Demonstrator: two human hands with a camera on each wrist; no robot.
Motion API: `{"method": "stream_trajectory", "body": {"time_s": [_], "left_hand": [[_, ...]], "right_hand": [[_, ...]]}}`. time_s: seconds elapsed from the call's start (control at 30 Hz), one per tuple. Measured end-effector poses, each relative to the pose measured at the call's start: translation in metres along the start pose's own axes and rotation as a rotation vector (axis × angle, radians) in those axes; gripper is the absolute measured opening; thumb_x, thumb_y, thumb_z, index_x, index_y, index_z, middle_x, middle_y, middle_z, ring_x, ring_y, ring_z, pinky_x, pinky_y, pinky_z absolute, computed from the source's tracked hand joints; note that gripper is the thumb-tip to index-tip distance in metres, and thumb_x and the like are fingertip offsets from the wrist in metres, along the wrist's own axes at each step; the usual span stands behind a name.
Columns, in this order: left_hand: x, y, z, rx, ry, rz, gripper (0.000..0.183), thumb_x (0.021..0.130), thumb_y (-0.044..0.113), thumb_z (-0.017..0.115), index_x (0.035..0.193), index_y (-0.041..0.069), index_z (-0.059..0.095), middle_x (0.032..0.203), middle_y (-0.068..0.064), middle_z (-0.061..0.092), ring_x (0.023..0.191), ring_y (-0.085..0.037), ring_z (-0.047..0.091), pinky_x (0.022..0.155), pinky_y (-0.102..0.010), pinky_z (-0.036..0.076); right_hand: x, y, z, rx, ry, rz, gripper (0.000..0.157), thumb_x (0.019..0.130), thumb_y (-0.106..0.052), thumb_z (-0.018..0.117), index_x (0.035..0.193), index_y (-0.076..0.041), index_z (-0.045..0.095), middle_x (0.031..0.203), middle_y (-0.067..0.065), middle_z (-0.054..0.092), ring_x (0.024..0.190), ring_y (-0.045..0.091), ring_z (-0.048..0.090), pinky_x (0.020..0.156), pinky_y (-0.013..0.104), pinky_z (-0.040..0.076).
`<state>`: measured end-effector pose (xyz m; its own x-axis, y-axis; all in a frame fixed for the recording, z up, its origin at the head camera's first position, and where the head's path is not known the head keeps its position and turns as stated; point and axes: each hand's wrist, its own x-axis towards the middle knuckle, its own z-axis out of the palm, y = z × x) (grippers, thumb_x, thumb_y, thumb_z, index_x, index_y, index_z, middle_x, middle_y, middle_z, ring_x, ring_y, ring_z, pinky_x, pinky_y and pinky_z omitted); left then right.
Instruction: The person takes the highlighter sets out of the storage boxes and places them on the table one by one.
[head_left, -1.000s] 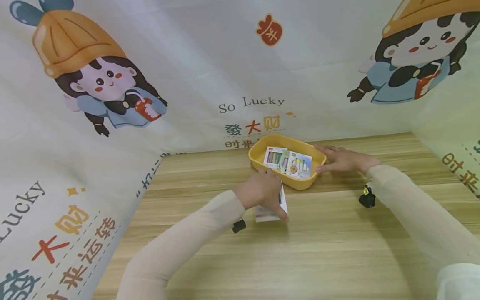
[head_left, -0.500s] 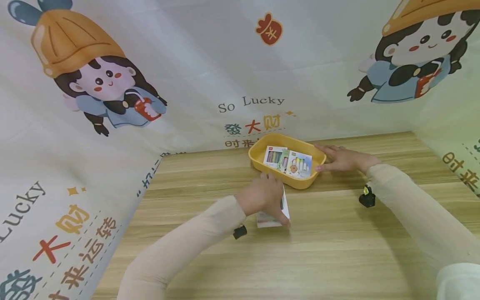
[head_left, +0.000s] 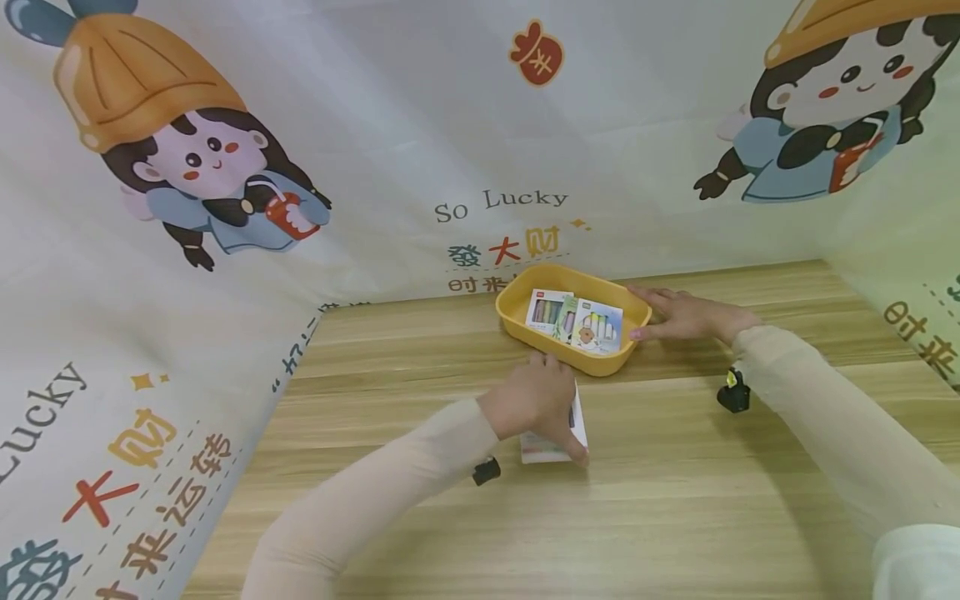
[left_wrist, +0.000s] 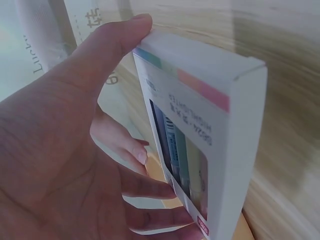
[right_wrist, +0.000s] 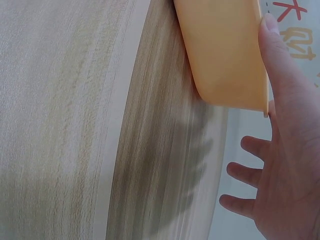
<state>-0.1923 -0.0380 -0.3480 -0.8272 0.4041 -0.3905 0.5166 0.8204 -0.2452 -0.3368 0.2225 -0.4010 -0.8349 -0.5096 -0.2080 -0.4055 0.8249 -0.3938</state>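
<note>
My left hand (head_left: 534,402) grips a white highlighter box (left_wrist: 200,110), thumb at one end and fingertips at the other. Several pastel pens show through the box's dark window in the left wrist view; in the head view the hand covers most of it, just in front of a yellow plastic basket (head_left: 600,365). Against the basket's right end rests my right hand (head_left: 690,317). Its thumb (right_wrist: 280,55) touches the rim, while three straight fingers (right_wrist: 245,175) stick out past the basket's end in the right wrist view.
Inside the basket lie a white box with a window of coloured sticks (head_left: 546,312), a greenish box (head_left: 567,319) partly covered, and a box with a bear picture (head_left: 597,326). The wood-grain table (head_left: 420,517) meets a printed cloth backdrop (head_left: 390,150) behind the basket.
My left hand and the highlighter box have shifted slightly to the right and toward me, a little away from the basket. My right hand stays at the basket's end.
</note>
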Motion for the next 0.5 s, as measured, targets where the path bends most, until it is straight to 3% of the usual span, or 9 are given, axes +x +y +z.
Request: {"method": "stream_trajectory", "body": {"time_s": [0.17, 0.5], "left_hand": [[0.001, 0.008, 0.001, 0.002, -0.002, 0.019, 0.116, 0.063, 0.084, 0.069, 0.144, 0.004, 0.046, 0.142, -0.014, 0.051, 0.131, -0.03, 0.047, 0.11, -0.041, 0.046], [0.004, 0.018, 0.0, 0.019, 0.006, 0.02, 0.118, 0.06, 0.085, 0.069, 0.144, 0.006, 0.046, 0.138, -0.012, 0.052, 0.124, -0.027, 0.049, 0.101, -0.039, 0.052]], "right_hand": [[0.0, 0.0, 0.0, 0.002, 0.004, 0.001, 0.099, 0.09, -0.065, 0.056, 0.161, -0.02, 0.004, 0.164, 0.025, 0.014, 0.147, 0.057, 0.013, 0.115, 0.076, 0.013], [-0.001, -0.002, 0.0, 0.014, 0.001, 0.011, 0.1, 0.089, -0.065, 0.057, 0.161, -0.018, 0.006, 0.163, 0.027, 0.014, 0.146, 0.059, 0.013, 0.113, 0.077, 0.016]]}}
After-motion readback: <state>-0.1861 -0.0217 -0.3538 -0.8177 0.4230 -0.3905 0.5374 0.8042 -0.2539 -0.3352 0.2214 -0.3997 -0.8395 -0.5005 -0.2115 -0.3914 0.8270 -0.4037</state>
